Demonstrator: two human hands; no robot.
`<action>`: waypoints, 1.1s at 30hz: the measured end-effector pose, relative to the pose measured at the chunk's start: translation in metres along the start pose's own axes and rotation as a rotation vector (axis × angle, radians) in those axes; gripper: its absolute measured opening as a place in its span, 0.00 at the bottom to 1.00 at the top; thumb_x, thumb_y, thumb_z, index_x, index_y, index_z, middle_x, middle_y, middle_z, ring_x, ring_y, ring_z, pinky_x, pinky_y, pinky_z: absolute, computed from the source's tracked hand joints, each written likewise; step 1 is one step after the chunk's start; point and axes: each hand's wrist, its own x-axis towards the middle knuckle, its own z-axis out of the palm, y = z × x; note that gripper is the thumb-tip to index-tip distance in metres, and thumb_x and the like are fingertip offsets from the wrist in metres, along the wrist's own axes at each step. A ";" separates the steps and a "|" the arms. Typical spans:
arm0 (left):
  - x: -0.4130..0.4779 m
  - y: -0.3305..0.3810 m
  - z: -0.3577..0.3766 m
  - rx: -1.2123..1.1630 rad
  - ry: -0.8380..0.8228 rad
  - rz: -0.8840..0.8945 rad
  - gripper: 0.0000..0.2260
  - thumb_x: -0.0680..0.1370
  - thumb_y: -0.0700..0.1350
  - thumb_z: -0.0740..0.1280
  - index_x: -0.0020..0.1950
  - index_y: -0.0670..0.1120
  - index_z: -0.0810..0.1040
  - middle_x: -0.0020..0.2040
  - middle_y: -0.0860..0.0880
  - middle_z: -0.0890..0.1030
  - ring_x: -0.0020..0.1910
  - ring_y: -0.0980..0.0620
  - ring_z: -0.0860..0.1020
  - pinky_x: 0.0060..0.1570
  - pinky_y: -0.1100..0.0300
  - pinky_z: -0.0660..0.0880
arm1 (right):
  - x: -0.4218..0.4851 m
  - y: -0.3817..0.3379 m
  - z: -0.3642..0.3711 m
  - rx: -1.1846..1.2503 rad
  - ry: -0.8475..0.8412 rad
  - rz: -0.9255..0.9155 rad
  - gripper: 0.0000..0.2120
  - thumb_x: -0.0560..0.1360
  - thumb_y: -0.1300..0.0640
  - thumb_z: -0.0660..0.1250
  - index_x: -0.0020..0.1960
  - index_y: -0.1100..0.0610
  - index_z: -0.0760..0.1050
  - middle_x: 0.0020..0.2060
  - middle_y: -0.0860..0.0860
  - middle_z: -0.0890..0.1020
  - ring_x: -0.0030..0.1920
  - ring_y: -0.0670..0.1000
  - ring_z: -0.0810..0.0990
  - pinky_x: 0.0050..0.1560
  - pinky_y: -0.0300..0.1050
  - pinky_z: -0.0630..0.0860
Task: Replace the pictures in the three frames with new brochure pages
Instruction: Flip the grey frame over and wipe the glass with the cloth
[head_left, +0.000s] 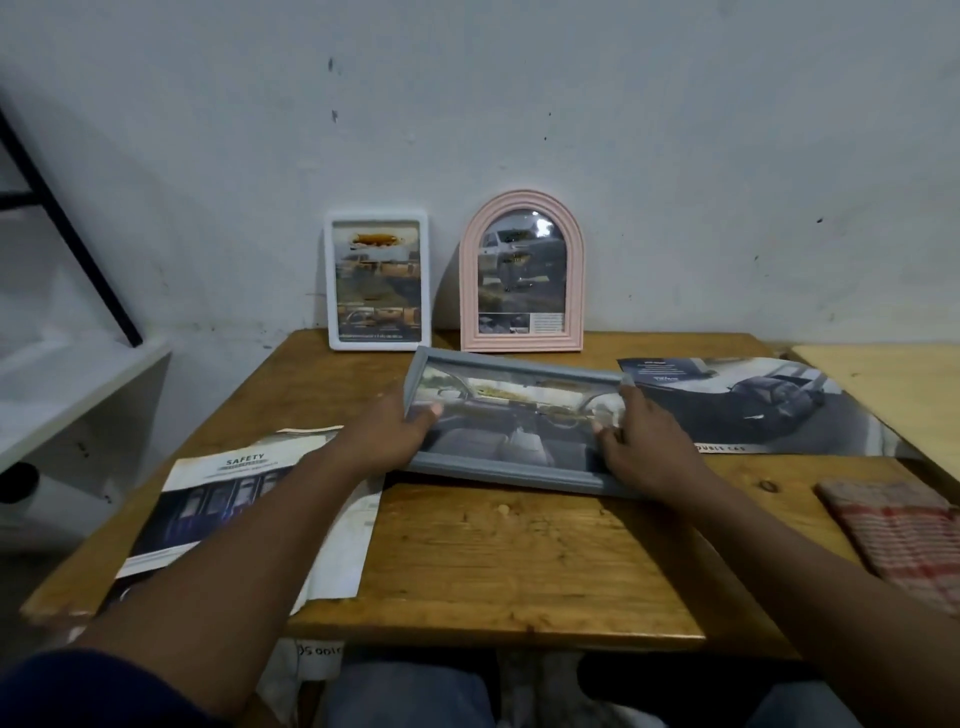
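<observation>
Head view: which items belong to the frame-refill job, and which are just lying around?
Job: grey frame (held at both ends), white frame, pink arched frame, SAFETY brochure page, car brochure page.
Lying about: checked cloth, white shelf.

— What stands at the back edge of the desk (493, 561)?
— The left frame (377, 280) and, just to its right, the arched frame (521, 275), both upright against the wall (519, 104).
— And before them?
— The long frame (519, 421), mid-desk, with the left hand (387, 434) at its left end and the right hand (644, 441) at its right end.
— The papers?
— A brochure (249, 514) on the near left corner, overhanging the edge. A page (753, 405) lies by the right edge, with the cloth (904, 530) before it.
</observation>
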 end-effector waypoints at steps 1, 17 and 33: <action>0.001 0.000 0.004 0.095 -0.007 0.012 0.34 0.80 0.67 0.58 0.80 0.49 0.62 0.78 0.44 0.66 0.77 0.41 0.64 0.72 0.42 0.66 | -0.003 0.001 0.003 -0.021 0.008 -0.011 0.27 0.80 0.48 0.62 0.75 0.56 0.59 0.69 0.60 0.72 0.68 0.60 0.70 0.64 0.57 0.71; -0.031 0.130 0.141 0.622 -0.186 0.565 0.34 0.82 0.68 0.46 0.84 0.53 0.45 0.83 0.46 0.39 0.80 0.44 0.33 0.77 0.45 0.35 | -0.041 0.060 -0.069 -0.214 0.034 0.077 0.23 0.80 0.46 0.61 0.73 0.53 0.67 0.70 0.54 0.72 0.67 0.56 0.72 0.65 0.56 0.71; -0.033 0.170 0.160 0.367 -0.223 0.535 0.34 0.81 0.69 0.43 0.84 0.54 0.46 0.83 0.47 0.41 0.81 0.46 0.35 0.78 0.45 0.35 | -0.107 0.113 -0.080 -0.271 0.200 0.259 0.13 0.80 0.54 0.61 0.65 0.47 0.72 0.61 0.50 0.78 0.62 0.53 0.76 0.55 0.52 0.74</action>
